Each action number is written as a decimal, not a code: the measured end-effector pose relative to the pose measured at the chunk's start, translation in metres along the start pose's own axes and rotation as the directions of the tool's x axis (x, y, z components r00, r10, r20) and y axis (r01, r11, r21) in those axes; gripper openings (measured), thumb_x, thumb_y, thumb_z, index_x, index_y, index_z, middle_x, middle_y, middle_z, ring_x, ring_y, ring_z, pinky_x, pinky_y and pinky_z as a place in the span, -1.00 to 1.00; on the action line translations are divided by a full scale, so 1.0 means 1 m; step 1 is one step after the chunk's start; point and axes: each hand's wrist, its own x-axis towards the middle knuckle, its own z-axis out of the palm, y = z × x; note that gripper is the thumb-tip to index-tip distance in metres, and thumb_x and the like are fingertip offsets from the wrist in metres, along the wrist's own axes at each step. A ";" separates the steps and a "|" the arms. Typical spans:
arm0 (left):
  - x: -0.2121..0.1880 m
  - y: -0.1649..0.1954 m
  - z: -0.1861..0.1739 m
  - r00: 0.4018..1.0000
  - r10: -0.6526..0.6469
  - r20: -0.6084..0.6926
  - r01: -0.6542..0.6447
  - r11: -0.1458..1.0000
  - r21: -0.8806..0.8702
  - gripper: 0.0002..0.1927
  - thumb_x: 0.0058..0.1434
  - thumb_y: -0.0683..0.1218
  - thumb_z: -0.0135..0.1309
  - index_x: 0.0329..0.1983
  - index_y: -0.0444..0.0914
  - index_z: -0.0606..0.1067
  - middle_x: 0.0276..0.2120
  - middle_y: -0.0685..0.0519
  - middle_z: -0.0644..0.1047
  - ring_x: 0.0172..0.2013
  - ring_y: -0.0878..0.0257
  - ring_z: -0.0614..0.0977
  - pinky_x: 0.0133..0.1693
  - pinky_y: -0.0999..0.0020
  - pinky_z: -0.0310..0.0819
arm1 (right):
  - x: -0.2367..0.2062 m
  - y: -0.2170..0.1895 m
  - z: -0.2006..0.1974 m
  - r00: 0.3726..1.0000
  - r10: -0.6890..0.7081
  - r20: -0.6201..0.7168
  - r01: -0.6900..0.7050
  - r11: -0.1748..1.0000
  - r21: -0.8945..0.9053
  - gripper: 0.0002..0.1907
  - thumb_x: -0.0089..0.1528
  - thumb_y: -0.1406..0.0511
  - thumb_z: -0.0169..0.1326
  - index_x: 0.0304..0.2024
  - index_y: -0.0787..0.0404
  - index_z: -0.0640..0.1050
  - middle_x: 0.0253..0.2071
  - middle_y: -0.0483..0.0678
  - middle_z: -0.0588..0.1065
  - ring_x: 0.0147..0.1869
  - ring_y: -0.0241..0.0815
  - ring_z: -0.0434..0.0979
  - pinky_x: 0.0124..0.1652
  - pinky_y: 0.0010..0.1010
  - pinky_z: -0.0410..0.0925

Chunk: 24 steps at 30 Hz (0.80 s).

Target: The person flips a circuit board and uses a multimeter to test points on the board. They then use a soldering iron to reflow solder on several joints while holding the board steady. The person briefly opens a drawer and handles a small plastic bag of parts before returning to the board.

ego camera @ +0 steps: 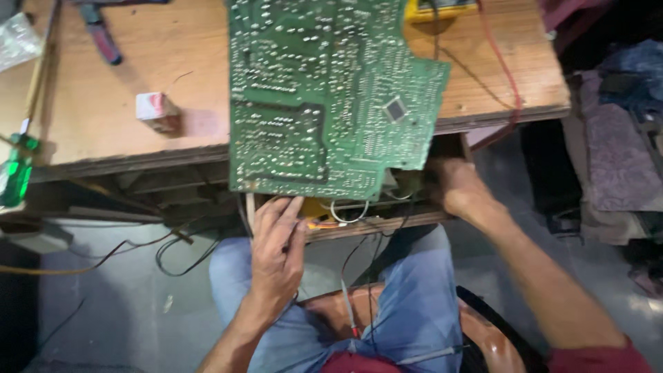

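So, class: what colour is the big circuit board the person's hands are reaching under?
Green, dotted with silvery solder points, on the circuit board; the head view shows it best.

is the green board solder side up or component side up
Solder side up: the circuit board shows rows of shiny solder dots and traces, overhanging the table edge, left hand at its lower edge.

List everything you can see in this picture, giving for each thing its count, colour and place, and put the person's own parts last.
Circuit board: one, green, solder side up, overhanging the table edge.
Table: one, brown wood, top of view.
Small box: one, white and red, on the table left of the board.
Screwdriver: one, green handle, far left.
Meter: one, yellow, top edge, partly cut off.
Red wire: one, right side of the table.
Left hand: one, under the board's lower edge.
Right hand: one, at the board's lower right corner.
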 end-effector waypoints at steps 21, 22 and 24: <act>0.019 -0.015 0.001 0.996 0.059 0.060 -0.057 0.998 -0.037 -0.55 0.33 -0.29 0.09 0.30 -0.34 0.44 0.13 -0.16 0.47 0.20 -0.10 0.46 0.23 0.13 0.34 | 0.069 -0.070 0.060 0.903 -0.311 0.297 0.312 0.949 0.048 -0.53 0.15 0.36 0.07 0.15 0.27 0.51 0.09 0.15 0.52 0.14 0.14 0.52 0.10 -0.14 0.38; 0.019 -0.016 0.000 0.996 0.062 0.063 -0.060 0.998 -0.037 -0.55 0.33 -0.29 0.08 0.30 -0.34 0.44 0.13 -0.16 0.47 0.20 -0.10 0.46 0.23 0.13 0.35 | 0.076 -0.069 0.071 0.900 -0.150 0.409 0.184 0.982 -0.044 -0.56 0.20 0.38 0.00 0.15 0.17 0.54 0.07 0.09 0.55 0.13 0.06 0.58 0.08 -0.18 0.43; 0.019 -0.018 -0.001 0.995 0.064 0.071 -0.062 0.997 -0.039 -0.56 0.33 -0.29 0.08 0.29 -0.35 0.44 0.13 -0.16 0.47 0.20 -0.10 0.46 0.24 0.13 0.35 | 0.081 -0.060 0.091 0.850 -0.523 0.068 0.527 0.843 -0.103 -0.59 0.22 0.41 0.00 0.13 0.29 0.56 0.10 0.17 0.53 0.17 0.15 0.54 0.14 -0.07 0.40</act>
